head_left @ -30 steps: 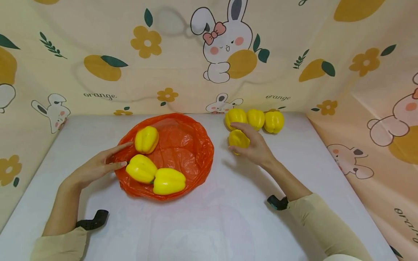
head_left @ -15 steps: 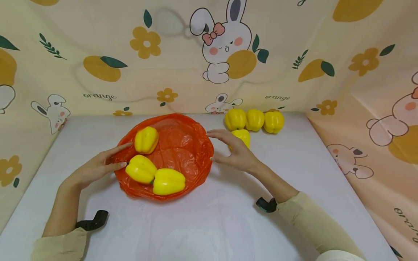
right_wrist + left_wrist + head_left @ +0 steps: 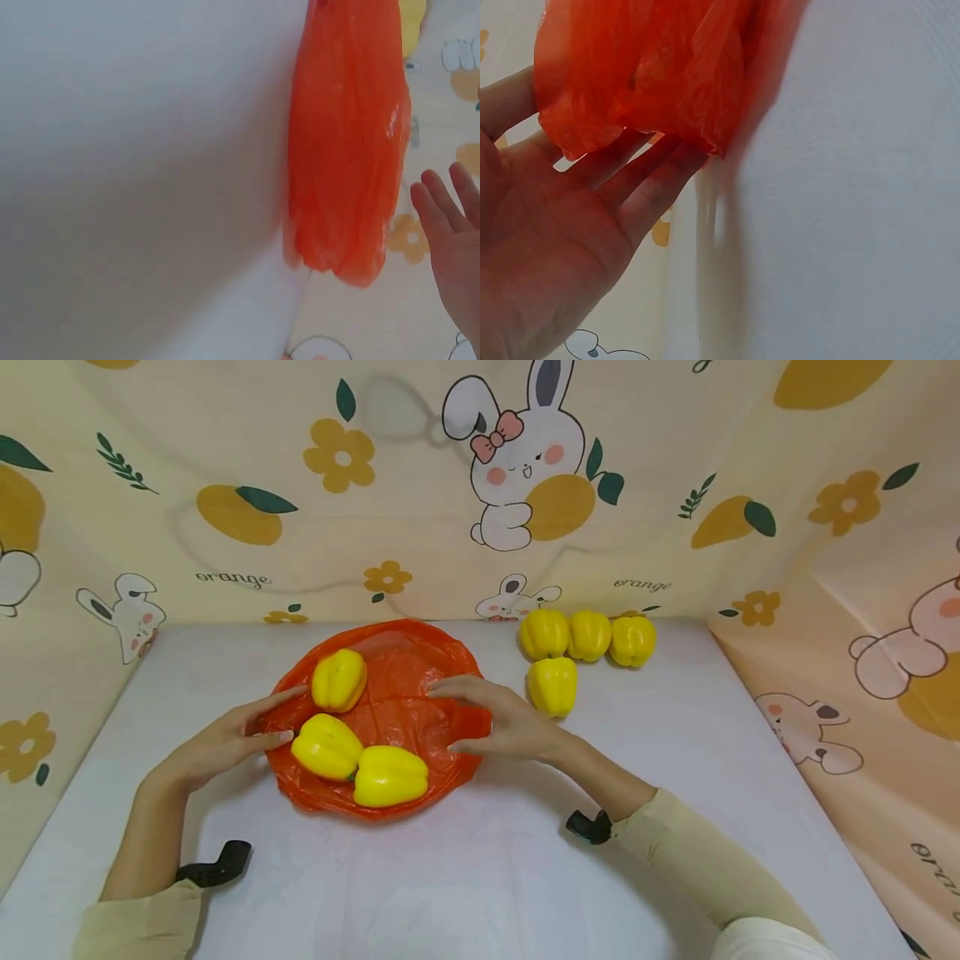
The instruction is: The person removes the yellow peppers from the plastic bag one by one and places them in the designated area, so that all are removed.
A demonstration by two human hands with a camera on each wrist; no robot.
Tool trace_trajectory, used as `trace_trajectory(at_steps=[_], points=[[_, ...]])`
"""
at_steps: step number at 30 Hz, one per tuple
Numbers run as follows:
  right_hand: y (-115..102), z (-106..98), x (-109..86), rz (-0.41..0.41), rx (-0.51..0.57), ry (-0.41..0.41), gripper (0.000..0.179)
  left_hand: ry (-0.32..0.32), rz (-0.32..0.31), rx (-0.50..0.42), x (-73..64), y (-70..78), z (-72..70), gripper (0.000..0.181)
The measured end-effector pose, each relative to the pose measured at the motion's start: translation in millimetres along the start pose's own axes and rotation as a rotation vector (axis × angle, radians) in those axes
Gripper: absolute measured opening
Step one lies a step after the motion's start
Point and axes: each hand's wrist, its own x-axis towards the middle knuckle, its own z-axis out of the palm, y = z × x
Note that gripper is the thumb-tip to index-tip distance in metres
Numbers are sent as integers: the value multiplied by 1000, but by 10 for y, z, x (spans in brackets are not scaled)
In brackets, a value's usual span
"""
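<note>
Right hand [image 3: 517, 722] shifts from pepper [image 3: 553, 687] to red bag [image 3: 405, 718] at three o'clock; left hand [image 3: 225, 735], nine. Both spread their fingers; the bag, likely light, slippery, is best held by its rim.

Head-worn, looks down toward twelve o'clock; wrist-worn, looks closely at the same bag [image 3: 397, 681] from eight and four.

Draped booth [image 3: 806, 572], printed cloth [image 3: 420, 527] (rabbits [image 3: 504, 527]), tabletop [image 3: 480, 885]
</note>
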Motion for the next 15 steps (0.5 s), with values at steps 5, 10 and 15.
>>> trace_trajectory(at_steps=[5, 10, 15], points=[[9, 124, 82, -1, 37, -68, 62, -4, -11, 1, 7, 6, 5, 72], [-3, 220, 123, 31, 75, -135, 62, -6, -12, 1, 11, 3, 15, 72], [-18, 302, 171, 56, 68, -203, 63, -3, -13, -2, 2, -3, 19, 72]])
